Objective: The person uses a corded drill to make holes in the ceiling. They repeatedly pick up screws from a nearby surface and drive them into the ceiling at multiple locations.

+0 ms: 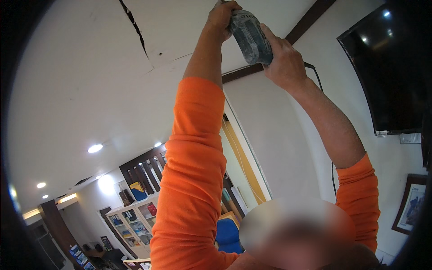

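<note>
Both my arms, in orange sleeves, reach up to the white ceiling (85, 85). Between my hands is a dusty dark teal power tool (252, 38) with a rounded body. My left hand (221, 20) is closed round its upper end, fingers curled over the top. My right hand (285, 60) grips the lower end from the right side, some of its fingers hidden behind the body. The tool's working end is out of sight, so its exact kind cannot be told. To its left, a long dark gap (132, 27) runs through the ceiling.
A black cord (318, 77) hangs behind my right arm. On the right wall are a black television (391, 72) and a framed picture (411, 204). Dark trim (310, 20) edges the ceiling. A glass-door cabinet (135, 225) and a blue chair (228, 234) stand below.
</note>
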Demonstrator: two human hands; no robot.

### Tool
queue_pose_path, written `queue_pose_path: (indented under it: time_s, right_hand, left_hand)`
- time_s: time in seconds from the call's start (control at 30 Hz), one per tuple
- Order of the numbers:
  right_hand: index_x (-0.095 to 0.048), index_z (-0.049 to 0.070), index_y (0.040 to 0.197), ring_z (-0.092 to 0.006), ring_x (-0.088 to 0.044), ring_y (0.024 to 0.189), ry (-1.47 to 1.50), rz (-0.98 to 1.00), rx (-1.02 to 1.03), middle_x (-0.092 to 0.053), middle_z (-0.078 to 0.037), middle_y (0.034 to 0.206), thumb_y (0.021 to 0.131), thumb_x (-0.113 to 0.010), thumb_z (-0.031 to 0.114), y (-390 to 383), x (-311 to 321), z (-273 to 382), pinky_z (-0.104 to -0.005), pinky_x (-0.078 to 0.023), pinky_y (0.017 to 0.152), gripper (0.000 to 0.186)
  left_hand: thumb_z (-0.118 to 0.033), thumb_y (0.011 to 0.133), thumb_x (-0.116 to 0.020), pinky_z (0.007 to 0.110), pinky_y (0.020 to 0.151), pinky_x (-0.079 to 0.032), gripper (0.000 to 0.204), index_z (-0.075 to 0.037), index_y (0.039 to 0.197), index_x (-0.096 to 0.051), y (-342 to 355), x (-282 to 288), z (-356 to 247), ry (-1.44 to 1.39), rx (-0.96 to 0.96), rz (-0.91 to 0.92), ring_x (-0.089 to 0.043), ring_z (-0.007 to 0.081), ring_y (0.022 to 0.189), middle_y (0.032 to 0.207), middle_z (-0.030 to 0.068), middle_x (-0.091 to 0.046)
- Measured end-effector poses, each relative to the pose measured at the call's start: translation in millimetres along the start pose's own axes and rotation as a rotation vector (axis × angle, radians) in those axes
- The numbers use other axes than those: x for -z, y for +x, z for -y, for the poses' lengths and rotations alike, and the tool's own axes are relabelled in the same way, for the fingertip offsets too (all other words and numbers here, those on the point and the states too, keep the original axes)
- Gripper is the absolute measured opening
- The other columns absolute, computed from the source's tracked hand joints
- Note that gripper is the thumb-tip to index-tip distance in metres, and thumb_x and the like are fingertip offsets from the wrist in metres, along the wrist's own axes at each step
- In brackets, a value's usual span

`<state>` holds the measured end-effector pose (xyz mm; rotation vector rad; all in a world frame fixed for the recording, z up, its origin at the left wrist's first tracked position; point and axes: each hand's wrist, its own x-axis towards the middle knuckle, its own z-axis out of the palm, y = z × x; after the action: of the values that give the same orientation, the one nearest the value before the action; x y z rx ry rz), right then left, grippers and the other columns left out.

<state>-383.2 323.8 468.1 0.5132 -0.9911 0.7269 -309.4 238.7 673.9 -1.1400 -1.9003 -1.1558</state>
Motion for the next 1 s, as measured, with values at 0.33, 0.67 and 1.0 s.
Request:
queue_pose_path:
  time_s: [0.33,0.67,1.0]
  right_hand:
    - [-0.028,0.011,0.159,-0.0351,-0.067,0.11,-0.003,0.031,-0.024,-0.068,-0.02,0.114,0.073,-0.084,0.009,8.2,5.7,5.7,-0.0457,-0.062,0.088,0.103]
    - [-0.028,0.011,0.159,-0.0348,-0.067,0.112,-0.01,0.045,-0.027,-0.067,-0.02,0.117,0.074,-0.084,0.011,9.4,8.6,2.6,-0.0453,-0.062,0.09,0.103]
    - [-0.029,0.011,0.158,-0.0352,-0.068,0.111,-0.022,0.056,-0.037,-0.068,-0.02,0.116,0.074,-0.084,0.009,11.0,6.8,3.0,-0.0448,-0.062,0.089,0.101]
  left_hand:
    - [-0.006,0.09,-0.059,0.032,0.052,-0.048,0.008,-0.006,0.098,-0.056,5.2,4.5,-5.1,-0.017,0.021,-0.015,-0.054,0.017,0.061,0.076,0.0047,-0.054]
    - [-0.012,0.088,-0.068,0.037,0.067,-0.059,0.021,-0.003,0.106,-0.061,-6.3,-3.5,-12.0,0.105,-0.015,-0.055,-0.065,0.0233,0.074,0.087,0.0113,-0.064]
    - [-0.005,0.09,-0.057,0.033,0.052,-0.049,0.009,-0.003,0.099,-0.055,14.1,5.6,-6.8,0.027,-0.008,0.019,-0.054,0.0174,0.062,0.075,0.0049,-0.054]
